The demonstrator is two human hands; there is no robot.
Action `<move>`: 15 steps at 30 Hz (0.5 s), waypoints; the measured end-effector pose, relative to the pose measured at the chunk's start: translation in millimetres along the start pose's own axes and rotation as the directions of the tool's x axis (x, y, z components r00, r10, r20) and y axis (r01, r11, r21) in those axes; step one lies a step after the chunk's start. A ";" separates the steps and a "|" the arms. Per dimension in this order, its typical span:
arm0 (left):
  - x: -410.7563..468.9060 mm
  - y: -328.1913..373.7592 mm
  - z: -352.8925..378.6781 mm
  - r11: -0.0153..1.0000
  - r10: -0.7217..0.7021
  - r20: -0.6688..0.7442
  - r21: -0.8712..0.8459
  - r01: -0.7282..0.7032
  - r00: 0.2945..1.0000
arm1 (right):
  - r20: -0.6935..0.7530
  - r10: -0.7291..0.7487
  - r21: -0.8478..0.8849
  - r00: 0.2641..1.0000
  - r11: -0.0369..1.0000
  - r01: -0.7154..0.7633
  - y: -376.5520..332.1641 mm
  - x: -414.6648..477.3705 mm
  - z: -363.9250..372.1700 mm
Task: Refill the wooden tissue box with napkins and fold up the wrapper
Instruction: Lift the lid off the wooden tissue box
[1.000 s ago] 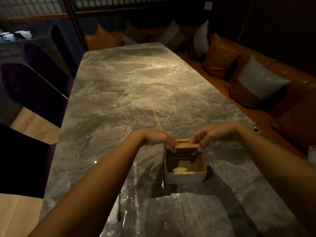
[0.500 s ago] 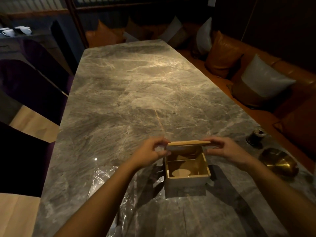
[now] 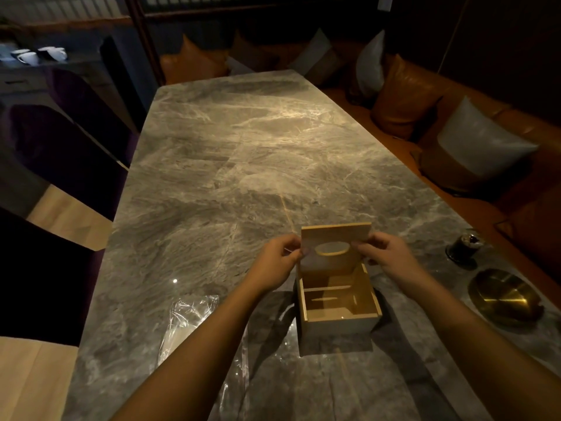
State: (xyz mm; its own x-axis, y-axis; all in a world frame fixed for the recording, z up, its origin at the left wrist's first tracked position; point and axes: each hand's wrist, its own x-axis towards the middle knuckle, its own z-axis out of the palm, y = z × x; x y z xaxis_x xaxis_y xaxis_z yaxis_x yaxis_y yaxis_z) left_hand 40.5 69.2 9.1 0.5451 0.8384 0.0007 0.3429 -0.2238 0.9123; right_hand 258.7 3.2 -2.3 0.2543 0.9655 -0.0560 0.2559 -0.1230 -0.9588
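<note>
Wooden tissue box (image 3: 338,311), pale unfinished wood, square, standing open on a grey marble table (image 3: 243,165) near its front edge. Interior bare, with a low inner ledge across the back; no napkins visible inside. No brand, label or writing legible on any face.

Lid (image 3: 335,243), flat wooden panel with an oval dispensing slot, held tilted up over the far side of the box; whether its lower edge touches the box cannot be told. Left hand (image 3: 277,259) pinches the lid's left edge between thumb and fingers; right hand (image 3: 384,253) pinches the right edge likewise. Both forearms bare.

Wrapper (image 3: 194,317), clear crinkled plastic, lying flat on the table left of the box, partly under the left forearm. Print on it, if any, unreadable.

Ashtray-like brass dish (image 3: 501,299), right of the box, near the table's right edge. Small dark cup (image 3: 463,246) beyond it, contents indistinct.

Surroundings: orange leather bench with orange and grey cushions (image 3: 482,144) along the right; dark purple chairs (image 3: 66,153) along the left; white mugs (image 3: 30,56) on a shelf at far left.
</note>
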 end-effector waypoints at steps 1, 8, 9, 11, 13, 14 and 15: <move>1.1 0.8 0.1 1.000 -0.010 -0.011 -0.004 0.010 1.000 | -0.013 0.004 -0.003 1.000 1.000 -0.004 0.0 2.1 1.7; 10.0 0.5 0.8 0.993 -0.089 -0.042 -0.087 0.085 0.995 | -0.085 0.066 0.064 0.994 0.996 -0.061 -0.8 12.4 10.1; 11.2 0.4 1.7 0.990 -0.106 -0.049 -0.101 0.100 0.993 | -0.089 0.080 0.076 0.993 0.994 -0.073 -1.4 12.7 11.3; 12.7 0.6 3.7 0.984 -0.139 -0.065 -0.122 0.131 0.988 | -0.105 0.093 0.075 0.990 0.993 -0.085 -2.9 12.8 13.7; 13.4 1.2 4.9 0.981 -0.165 -0.090 -0.116 0.155 0.982 | -0.119 0.092 0.031 0.989 0.996 -0.089 -4.0 12.3 15.5; 13.5 1.6 5.2 0.980 -0.174 -0.098 -0.111 0.163 0.980 | -0.125 0.088 0.003 0.988 0.996 -0.089 -5.3 11.2 16.3; 12.9 2.3 5.1 0.979 -0.182 -0.102 -0.106 0.172 0.978 | -0.134 0.084 -0.018 0.987 0.996 -0.087 -6.8 10.3 17.3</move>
State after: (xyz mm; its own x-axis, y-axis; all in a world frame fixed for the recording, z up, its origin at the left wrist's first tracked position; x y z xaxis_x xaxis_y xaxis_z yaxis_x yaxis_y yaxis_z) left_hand 52.2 77.0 9.1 0.3922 0.9115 -0.1238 0.3484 -0.0226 0.9371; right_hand 243.5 18.0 -1.1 0.3979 0.9121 -0.0986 0.2491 -0.2108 -0.9453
